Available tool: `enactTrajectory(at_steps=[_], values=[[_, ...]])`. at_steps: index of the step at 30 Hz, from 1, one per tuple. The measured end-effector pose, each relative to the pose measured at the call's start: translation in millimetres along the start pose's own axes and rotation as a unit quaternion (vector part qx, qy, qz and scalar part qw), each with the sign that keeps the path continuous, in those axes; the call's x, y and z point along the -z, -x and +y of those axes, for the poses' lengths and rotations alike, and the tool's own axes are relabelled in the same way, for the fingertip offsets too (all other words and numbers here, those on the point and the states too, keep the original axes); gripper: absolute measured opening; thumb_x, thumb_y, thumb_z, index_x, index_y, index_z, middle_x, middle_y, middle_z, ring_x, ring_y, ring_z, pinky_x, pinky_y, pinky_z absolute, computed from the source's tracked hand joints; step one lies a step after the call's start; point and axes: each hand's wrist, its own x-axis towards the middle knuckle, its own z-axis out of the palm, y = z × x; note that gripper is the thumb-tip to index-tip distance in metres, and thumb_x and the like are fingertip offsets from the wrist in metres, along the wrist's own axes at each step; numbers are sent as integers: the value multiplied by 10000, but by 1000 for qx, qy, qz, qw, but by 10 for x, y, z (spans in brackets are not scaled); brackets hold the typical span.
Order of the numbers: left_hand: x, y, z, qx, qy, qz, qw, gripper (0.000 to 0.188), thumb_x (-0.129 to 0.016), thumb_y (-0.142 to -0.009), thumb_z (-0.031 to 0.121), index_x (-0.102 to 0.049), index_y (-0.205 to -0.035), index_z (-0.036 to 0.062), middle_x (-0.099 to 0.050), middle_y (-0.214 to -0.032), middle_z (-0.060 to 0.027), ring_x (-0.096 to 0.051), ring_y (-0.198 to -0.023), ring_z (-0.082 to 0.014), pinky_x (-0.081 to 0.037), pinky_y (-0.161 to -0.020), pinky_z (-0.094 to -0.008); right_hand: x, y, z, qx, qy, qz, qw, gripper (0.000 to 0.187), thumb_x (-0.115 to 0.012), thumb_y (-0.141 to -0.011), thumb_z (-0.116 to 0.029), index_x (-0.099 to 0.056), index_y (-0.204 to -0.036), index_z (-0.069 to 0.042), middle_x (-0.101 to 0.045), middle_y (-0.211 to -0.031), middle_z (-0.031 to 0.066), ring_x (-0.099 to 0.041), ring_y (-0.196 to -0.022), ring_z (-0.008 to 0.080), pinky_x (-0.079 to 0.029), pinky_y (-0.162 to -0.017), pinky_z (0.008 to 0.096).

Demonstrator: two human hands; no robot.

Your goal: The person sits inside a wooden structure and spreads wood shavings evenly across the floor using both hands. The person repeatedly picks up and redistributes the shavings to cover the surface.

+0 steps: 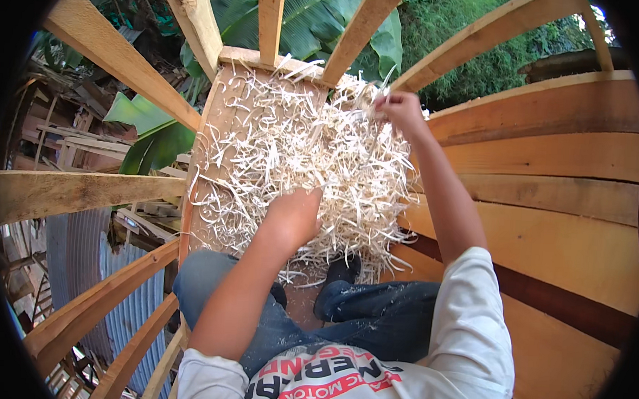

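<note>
Pale curled shavings (362, 180) lie in a thick heap over the brown wooden floor boards in front of me. My left hand (293, 216) is closed low over the near part of the heap, with the back of the hand toward me; whatever is in its fingers is hidden. Farther off to the right, my right hand (401, 112) is raised above the heap's far edge. Its fingers are pinched together, and a thin pale strip appears to stick out of them, partly blurred. My legs in blue jeans (372, 305) are bent below, with dark shoes at the heap's near edge.
Spaced wooden slats (87, 191) rise around the left and far sides. Along the right runs a plank wall (545, 193). Beyond the slats are large green leaves (290, 26), corrugated metal sheets (123, 270) and scattered timber. A low ledge (268, 60) borders the floor's far end.
</note>
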Motion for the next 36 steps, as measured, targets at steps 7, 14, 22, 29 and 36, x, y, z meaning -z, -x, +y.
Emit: enactTrajectory(at_steps=[7, 14, 22, 29, 36], values=[[-18, 376, 96, 16, -39, 34, 999, 495, -672, -855, 266, -498, -1264, 46, -623, -993, -170, -631, -938, -347, -515, -798, -445, 210, -1292, -280, 234, 296, 332, 865, 416, -657, -752, -161, -651, -1153, -50, -561, -1297, 242, -598, -1136, 338, -473, -963, 388], [-9, 402, 295, -23, -65, 64, 996, 464, -684, -842, 267, -516, -1219, 54, -618, -945, -160, -638, -885, -342, -519, -737, -432, -524, -44, 591, 58, 428, -59, 900, 720, -730, -764, -472, -498, -1346, -117, -447, -1399, 222, -533, -1200, 372, -472, -974, 449], [11, 309, 179, 5, -72, 68, 995, 466, -679, -846, 274, -513, -1223, 57, -621, -969, -151, -643, -900, -330, -521, -758, -440, -1096, 1039, 1779, 6, 502, -250, 828, 558, -671, -817, -409, -527, -1260, -102, -521, -1280, 207, -583, -1121, 358, -444, -920, 557], [60, 150, 174, 6, -70, 57, 996, 478, -686, -839, 260, -503, -1228, 52, -601, -1052, -156, -627, -968, -318, -521, -792, -430, -859, 1275, 917, 73, 515, -195, 831, 227, -601, -862, -311, -663, -886, -95, -675, -895, 119, -664, -899, 279, -445, -832, 509], [68, -170, 181, -131, 8, 253, 958, 579, -707, -827, 224, -464, -1318, 37, -535, -1234, -172, -587, -1077, -310, -511, -860, -415, -306, 1705, -97, 131, 303, 33, 943, 210, -734, -795, -200, -706, -888, -13, -667, -764, 176, -665, -705, 312, -496, -648, 432]])
